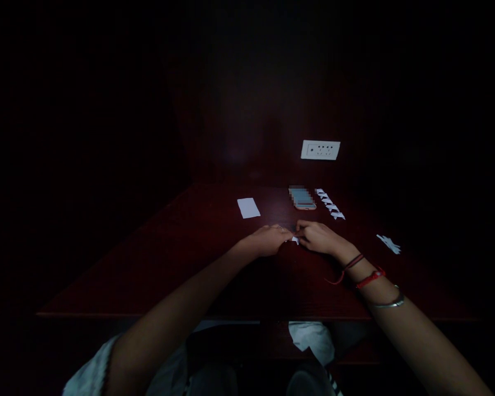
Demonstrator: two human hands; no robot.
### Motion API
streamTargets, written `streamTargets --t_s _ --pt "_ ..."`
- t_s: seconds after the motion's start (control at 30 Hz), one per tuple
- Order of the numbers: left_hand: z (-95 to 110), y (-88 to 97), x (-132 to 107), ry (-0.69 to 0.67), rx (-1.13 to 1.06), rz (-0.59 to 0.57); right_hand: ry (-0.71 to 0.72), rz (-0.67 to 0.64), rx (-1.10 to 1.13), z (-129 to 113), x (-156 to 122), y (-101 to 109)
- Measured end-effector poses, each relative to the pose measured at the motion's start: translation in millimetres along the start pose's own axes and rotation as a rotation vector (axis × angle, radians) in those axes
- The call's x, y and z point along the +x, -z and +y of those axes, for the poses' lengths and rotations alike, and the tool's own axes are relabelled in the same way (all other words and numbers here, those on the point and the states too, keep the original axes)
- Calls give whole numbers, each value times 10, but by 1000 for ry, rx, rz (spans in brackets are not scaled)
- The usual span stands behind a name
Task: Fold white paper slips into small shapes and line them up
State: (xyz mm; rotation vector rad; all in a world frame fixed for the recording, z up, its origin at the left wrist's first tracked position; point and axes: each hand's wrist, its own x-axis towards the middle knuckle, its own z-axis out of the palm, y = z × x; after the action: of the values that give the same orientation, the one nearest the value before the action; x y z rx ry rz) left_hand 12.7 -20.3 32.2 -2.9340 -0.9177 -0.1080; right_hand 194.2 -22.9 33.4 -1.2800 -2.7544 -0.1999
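My left hand (pixel 270 240) and my right hand (pixel 317 236) meet over the middle of the dark red table, fingers closed from either side on a small piece of white paper (pixel 295 240). The fingers cover most of it, so its full shape is hidden. Beyond my left hand lies a flat white paper sheet (pixel 248 208). Past my right hand, a row of small folded white papers (pixel 330 204) runs along the table. Farther right rests a little bunch of white paper strips (pixel 389 243).
A phone (pixel 302 198) with a blurred-out screen lies at the back, left of the folded row. A white socket panel (pixel 320 150) is on the wall behind. The table's front edge (pixel 148 315) runs below my forearms. The surroundings are very dark.
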Motion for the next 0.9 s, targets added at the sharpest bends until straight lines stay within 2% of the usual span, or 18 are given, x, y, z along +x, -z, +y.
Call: streamTargets --t_s 0.17,0.37,0.57,0.77,0.9 --pt "13 0 -1 15 19 -1 -39 -46 -80 -60 -8 67" --pt "1 11 -27 5 -7 -17 -61 -70 -61 -60 -66 110" --pt "-43 -16 -41 -18 -46 31 -40 -30 -13 65 -156 83" --pt "-101 -104 -48 -10 -81 80 -22 107 82 105 -127 36" --pt "-124 -130 -30 -42 -109 69 37 72 136 60 -67 -13"
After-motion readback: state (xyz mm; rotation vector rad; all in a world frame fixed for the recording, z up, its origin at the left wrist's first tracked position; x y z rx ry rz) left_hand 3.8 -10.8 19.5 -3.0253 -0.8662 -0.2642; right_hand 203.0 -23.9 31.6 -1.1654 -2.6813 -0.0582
